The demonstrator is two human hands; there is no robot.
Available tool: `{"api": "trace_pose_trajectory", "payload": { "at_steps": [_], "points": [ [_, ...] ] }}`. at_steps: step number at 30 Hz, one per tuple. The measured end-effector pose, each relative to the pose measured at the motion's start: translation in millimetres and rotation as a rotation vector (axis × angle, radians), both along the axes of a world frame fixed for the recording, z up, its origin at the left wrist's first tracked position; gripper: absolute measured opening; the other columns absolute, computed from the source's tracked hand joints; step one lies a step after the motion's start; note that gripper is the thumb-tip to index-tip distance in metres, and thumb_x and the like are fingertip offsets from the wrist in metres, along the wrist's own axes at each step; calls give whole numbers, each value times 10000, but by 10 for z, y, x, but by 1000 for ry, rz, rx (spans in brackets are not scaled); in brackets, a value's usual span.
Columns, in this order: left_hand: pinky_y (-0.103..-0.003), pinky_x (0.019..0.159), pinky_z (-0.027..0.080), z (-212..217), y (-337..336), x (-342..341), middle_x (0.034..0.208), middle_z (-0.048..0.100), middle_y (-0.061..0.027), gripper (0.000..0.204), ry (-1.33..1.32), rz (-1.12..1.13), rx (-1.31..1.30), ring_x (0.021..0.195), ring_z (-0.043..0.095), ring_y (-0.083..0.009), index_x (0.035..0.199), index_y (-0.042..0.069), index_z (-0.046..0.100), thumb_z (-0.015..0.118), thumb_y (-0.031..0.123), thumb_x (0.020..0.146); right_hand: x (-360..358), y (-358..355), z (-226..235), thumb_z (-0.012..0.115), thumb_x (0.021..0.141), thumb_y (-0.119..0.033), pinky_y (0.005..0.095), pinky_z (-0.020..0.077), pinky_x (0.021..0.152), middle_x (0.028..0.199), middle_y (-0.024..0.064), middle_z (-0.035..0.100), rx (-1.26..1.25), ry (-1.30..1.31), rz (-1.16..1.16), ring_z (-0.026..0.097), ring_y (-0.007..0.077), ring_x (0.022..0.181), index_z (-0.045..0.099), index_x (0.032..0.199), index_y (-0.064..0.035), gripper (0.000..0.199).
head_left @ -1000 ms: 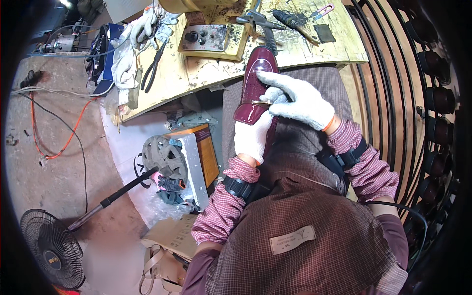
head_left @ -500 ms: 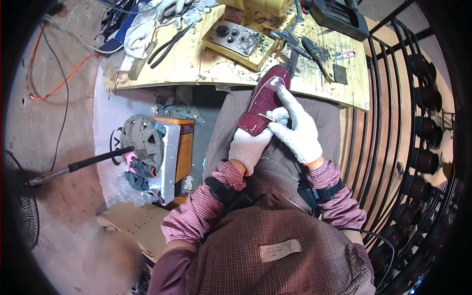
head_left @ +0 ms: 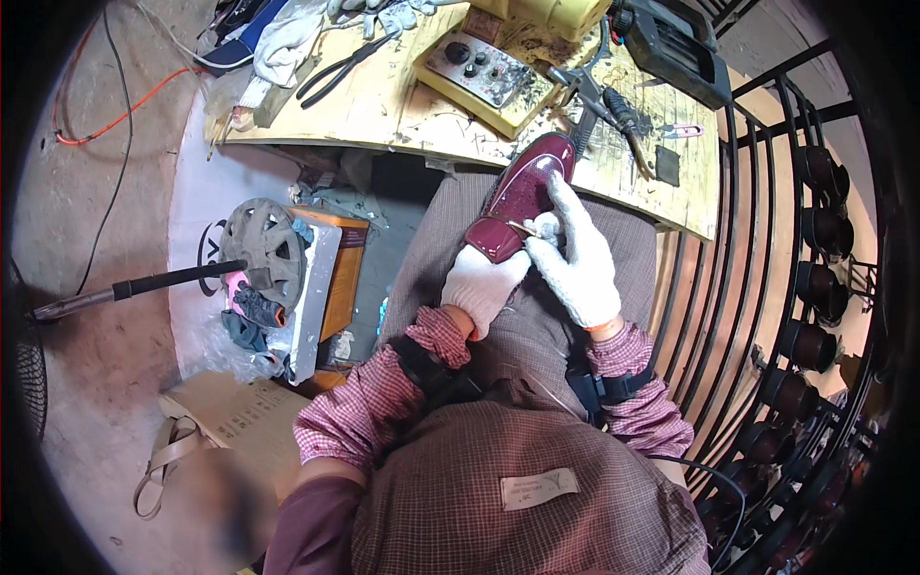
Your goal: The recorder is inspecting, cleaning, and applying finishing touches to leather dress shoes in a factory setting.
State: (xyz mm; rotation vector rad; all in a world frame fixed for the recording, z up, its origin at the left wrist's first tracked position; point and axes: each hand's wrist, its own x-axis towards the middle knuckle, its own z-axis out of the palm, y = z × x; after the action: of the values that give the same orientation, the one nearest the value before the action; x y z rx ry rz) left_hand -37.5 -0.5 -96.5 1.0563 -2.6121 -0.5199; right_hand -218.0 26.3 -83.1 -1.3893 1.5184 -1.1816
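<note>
A glossy burgundy shoe [head_left: 526,190] lies above my lap, its toe up against the workbench's near edge. My left hand [head_left: 479,284], in a white glove, supports it at the heel end; those fingers are hidden by the shoe. On the shoe's right side is my gloved right hand [head_left: 581,268], its index finger stretched along the upper toward the toe. Thumb and curled fingers of that hand pinch a thin, light-coloured stick-like tool [head_left: 518,228], its tip at the shoe's opening. What kind of tool it is does not show.
On the wooden bench [head_left: 374,110] lie pliers [head_left: 347,71], a control box with knobs [head_left: 479,72], a hammer [head_left: 582,88] and a black-handled tool [head_left: 620,112]. A metal rack with several dark shoes [head_left: 813,343] stands right. Left are a box [head_left: 331,278] and a fan [head_left: 29,355].
The whole view has shifted slightly, bringing more of the cardboard and a strap into sight at lower left. Both hands keep nearly the same places on the shoe.
</note>
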Motion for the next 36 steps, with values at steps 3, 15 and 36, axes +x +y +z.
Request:
{"api": "trace_pose_trajectory", "payload": {
  "at_steps": [3,15,36],
  "points": [
    [-433,924,592,-22,3,11,1167,723,-134,255,-54,-11,13,1086,711,-338,1122,92,698,630,101,877,15,-11,-4,715,887,-86,387,576,832,958,115,715,-44,97,-1,703,278,845,521,1554,-59,695],
    [-426,948,585,41,3,37,1186,724,-140,280,-48,-29,-17,1109,706,-348,1130,85,686,643,112,854,-13,-32,33,720,868,-75,373,576,868,967,120,730,-94,206,22,716,264,890,521,1560,-57,720],
    [-427,992,584,65,23,30,1291,725,-134,407,-125,-1,60,1156,712,-340,1321,128,689,633,135,918,32,-91,-4,683,835,-60,426,561,802,904,120,720,-178,371,25,686,322,812,569,1518,-83,693]
  ]
}}
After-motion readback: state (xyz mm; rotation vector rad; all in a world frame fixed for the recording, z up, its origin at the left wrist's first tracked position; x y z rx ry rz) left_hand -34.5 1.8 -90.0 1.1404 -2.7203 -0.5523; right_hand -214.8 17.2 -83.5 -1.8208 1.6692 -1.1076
